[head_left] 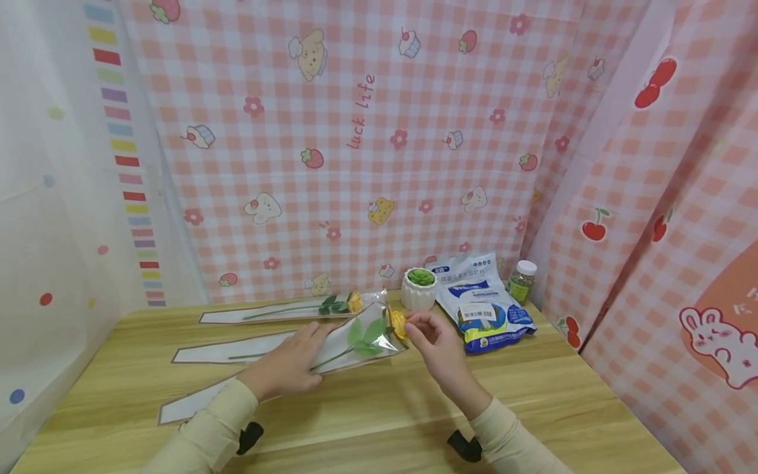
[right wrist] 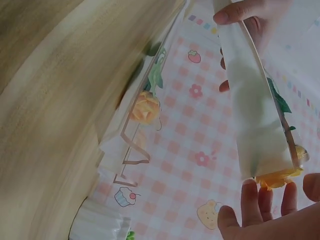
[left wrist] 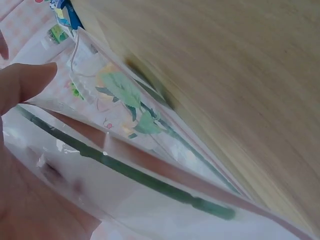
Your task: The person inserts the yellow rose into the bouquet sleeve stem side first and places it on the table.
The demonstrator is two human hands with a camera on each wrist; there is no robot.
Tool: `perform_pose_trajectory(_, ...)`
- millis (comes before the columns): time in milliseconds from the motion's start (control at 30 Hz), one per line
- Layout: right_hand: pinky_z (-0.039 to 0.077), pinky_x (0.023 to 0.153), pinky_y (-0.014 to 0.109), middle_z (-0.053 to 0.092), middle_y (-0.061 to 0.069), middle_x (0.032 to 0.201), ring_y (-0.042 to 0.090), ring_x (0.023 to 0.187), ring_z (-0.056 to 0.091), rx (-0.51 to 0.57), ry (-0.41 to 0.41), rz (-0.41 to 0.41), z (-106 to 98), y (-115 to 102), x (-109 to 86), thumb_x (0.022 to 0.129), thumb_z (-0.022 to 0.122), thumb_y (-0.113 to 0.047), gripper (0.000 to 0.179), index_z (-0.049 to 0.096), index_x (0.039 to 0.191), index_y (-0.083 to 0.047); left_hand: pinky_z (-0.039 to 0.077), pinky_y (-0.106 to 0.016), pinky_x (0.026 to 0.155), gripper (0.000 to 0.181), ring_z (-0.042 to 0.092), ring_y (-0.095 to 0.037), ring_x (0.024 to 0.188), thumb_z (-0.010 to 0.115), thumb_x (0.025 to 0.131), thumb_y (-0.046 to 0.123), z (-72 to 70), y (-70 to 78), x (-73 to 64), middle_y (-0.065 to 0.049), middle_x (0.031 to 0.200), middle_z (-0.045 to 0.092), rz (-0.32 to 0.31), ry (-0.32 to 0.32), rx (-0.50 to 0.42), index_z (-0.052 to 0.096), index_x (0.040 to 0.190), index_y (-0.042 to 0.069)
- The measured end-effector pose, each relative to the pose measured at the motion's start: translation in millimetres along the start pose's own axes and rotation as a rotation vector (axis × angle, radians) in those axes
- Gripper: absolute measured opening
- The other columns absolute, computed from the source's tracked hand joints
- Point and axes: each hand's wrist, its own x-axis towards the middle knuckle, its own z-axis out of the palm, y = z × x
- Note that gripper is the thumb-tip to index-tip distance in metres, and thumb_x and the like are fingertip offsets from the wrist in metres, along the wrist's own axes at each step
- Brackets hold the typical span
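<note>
My left hand grips a clear-fronted, white-backed flower sleeve, its wide end raised toward the right. Inside lies an artificial rose's green stem, with leaves showing through the film. The yellow rose bloom sticks out at the sleeve's wide end. My right hand touches this bloom; in the right wrist view its fingertips meet the petals from below, with the thumb apart to the side. A second sleeve lies behind, its wide end hidden by the held one.
Farther back lies another sleeve with a yellow-orange rose. A white potted succulent, a blue-and-white printed bag and a small white-lidded jar stand at the back right. A checked curtain closes off the table's rear.
</note>
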Motion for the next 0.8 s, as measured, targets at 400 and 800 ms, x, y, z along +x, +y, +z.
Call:
perform_pose_trajectory(400, 0.039, 0.112, 0.054, 0.065, 0.018, 0.129, 0.032, 0.128, 0.055, -0.101, -0.077, -0.065, 5.1, 8.5, -5.1, 0.104, 0.056, -0.012, 0.020, 0.067, 0.113, 0.002, 0.051, -0.046, 0.089, 0.083, 0.052, -0.020, 0.103, 0.080, 0.081, 0.015, -3.0, 2.6, -1.1, -0.009, 0.122, 0.052, -0.033, -0.024, -0.027, 0.037, 0.151, 0.003)
perform_pose_trajectory(800, 0.046, 0.105, 0.047, 0.056, 0.016, 0.138, 0.032, 0.130, 0.050, -0.106, -0.136, -0.039, 6.2, 6.1, -6.7, 0.108, 0.050, -0.020, 0.033, 0.074, 0.112, 0.001, 0.051, -0.045, 0.085, 0.084, 0.051, -0.021, 0.102, 0.080, 0.082, 0.015, -5.0, 0.8, -0.2, -0.009, 0.122, 0.051, -0.036, -0.034, -0.018, 0.035, 0.153, 0.004)
